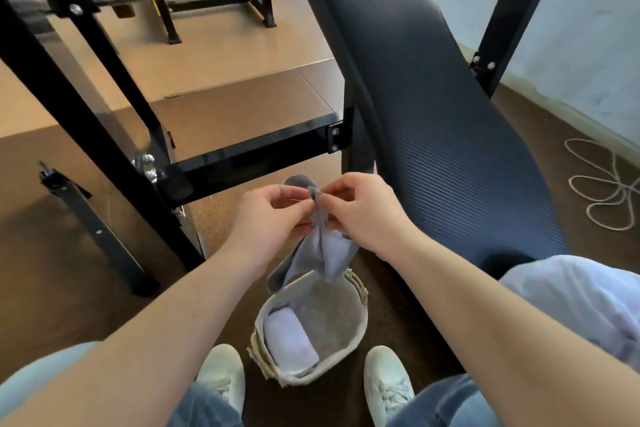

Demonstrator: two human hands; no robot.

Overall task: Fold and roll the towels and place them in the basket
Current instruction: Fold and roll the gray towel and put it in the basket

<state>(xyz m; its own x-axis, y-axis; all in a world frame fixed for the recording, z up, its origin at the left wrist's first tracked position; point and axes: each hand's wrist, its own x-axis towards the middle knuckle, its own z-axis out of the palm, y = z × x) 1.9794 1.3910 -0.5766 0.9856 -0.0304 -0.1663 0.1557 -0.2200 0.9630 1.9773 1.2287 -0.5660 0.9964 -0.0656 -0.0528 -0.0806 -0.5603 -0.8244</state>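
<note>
Both forearms are reaching forward, and the left hand (273, 215) and right hand (360, 215) are meeting in front, each pinching the top edge of one grey towel (322, 253), which is hanging down between them. Directly below the hands, one basket (356, 329) is sitting on the floor, holding one rolled towel (289, 340) against its left wall. Two white shoes (223, 374) are flanking the basket.
</note>
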